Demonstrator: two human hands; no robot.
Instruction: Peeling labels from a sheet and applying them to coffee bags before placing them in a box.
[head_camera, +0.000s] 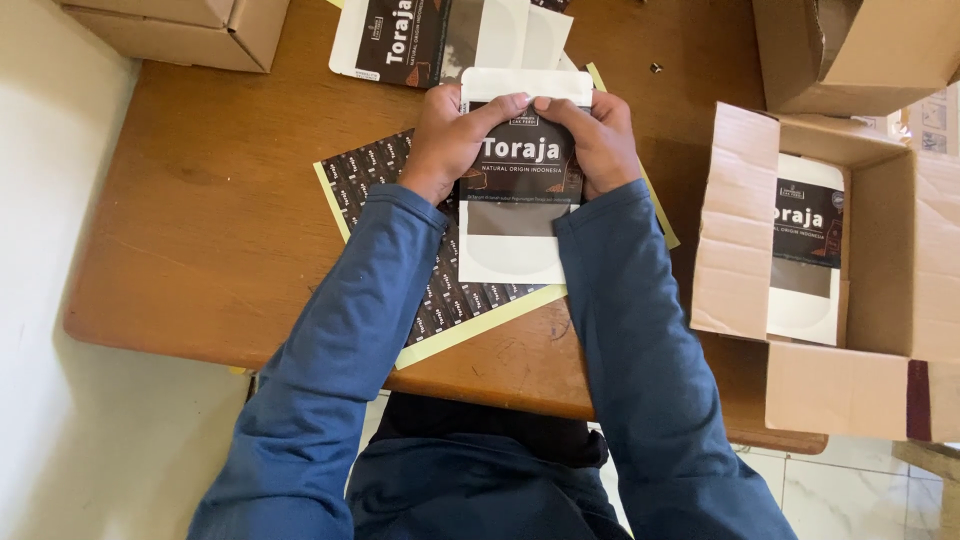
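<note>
My left hand (452, 140) and my right hand (597, 140) both grip a flat white pouch (515, 225) with a dark brown printed label. Each hand holds one side of it near the top, thumbs meeting on the label's upper edge. The pouch hovers over a yellow-backed sheet of small dark stickers (450, 295) that lies on the brown wooden table (200, 220). Blue sleeves cover both forearms.
An open cardboard box (735, 230) at the right holds a matching pouch (805, 260). More pouches (440, 35) lie at the table's far edge. Closed cardboard boxes sit at the top left (190, 25) and top right (860, 50). A white wall runs along the left.
</note>
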